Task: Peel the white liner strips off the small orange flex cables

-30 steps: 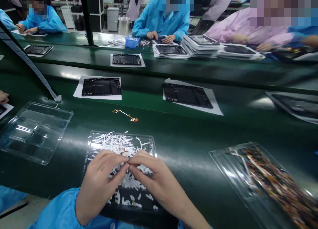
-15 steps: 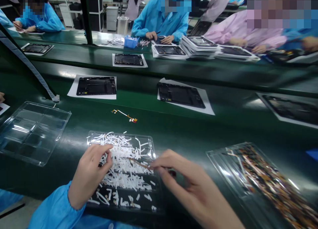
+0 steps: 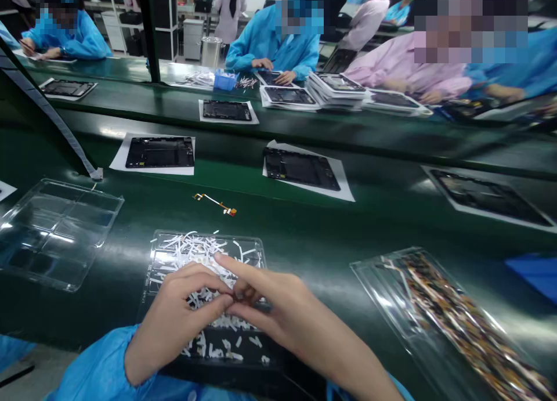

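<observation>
My left hand (image 3: 178,317) and my right hand (image 3: 282,317) meet fingertip to fingertip over a clear tray (image 3: 157,244) heaped with white paper strips (image 3: 198,253). Between thumbs and fingers they pinch a thin strip (image 3: 238,295), brownish and mostly hidden by the fingers. My right index finger points out across the heap. Both wrists wear blue sleeves.
A loose orange flex cable (image 3: 215,203) lies on the green belt beyond the tray. An empty clear tray (image 3: 56,232) sits left; a clear tray of brown flex cables (image 3: 456,320) sits right. Black frames on white paper (image 3: 159,152) (image 3: 301,168) lie further back. Other people work across the belt.
My hands met over the tray, pulled apart with the right hand drawing out a thin strip, and have come together again. The frames on the belt have shifted left.
</observation>
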Demonstrator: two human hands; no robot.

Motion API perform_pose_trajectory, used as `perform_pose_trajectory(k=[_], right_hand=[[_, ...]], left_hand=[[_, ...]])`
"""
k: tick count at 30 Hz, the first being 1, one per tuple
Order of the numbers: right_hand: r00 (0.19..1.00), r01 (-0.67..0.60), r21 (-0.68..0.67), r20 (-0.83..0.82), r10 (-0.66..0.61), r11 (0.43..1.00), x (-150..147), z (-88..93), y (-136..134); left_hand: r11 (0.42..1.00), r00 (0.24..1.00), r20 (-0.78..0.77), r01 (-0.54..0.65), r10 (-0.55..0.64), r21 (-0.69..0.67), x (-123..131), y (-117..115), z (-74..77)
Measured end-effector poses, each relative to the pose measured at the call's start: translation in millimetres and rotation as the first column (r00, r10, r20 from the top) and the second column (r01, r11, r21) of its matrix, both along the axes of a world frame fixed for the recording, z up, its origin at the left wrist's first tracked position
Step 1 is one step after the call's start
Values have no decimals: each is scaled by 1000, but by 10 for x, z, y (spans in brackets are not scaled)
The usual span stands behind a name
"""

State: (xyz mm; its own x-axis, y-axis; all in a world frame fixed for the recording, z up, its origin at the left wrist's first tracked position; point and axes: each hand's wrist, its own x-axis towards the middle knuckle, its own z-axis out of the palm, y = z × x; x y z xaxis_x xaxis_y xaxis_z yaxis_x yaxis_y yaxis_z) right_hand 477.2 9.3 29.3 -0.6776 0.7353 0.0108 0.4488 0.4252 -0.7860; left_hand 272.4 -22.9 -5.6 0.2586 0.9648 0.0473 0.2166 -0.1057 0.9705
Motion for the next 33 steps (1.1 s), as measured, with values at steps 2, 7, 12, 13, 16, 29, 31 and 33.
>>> perform_pose_trajectory(k=[2,7,12,13,16,29,31,33], right_hand=[[1000,3,65,1,-3,998,-15,-19,5],[1000,-1,155,-2,1,988,-40,9,10],[999,19,142,-39,-14,990,-36,-27,6],[998,34,145,-65,-25,989,-35,-44,6],[990,78,155,-130,-58,985,-35,-87,11],[996,40,442,52,-70,896,-115,-178,-13],[995,43,506,53,-80,862,-130,-209,-30],[995,43,563,49,-85,826,-144,-223,-51]], left_hand=[[1000,999,-32,-25,24,-16,-14,-1,-28],[991,991,-82,-115,109,-68,-41,-48,-98],[992,987,-111,-124,120,-33,-35,-51,-129],[994,987,-118,-112,110,-8,-30,-43,-130],[998,989,-133,-56,60,34,-17,-16,-128],[991,984,-137,-102,113,85,-42,-10,-194],[994,987,-126,-92,98,50,-61,-7,-183],[997,991,-113,-71,72,12,-85,-1,-172]])
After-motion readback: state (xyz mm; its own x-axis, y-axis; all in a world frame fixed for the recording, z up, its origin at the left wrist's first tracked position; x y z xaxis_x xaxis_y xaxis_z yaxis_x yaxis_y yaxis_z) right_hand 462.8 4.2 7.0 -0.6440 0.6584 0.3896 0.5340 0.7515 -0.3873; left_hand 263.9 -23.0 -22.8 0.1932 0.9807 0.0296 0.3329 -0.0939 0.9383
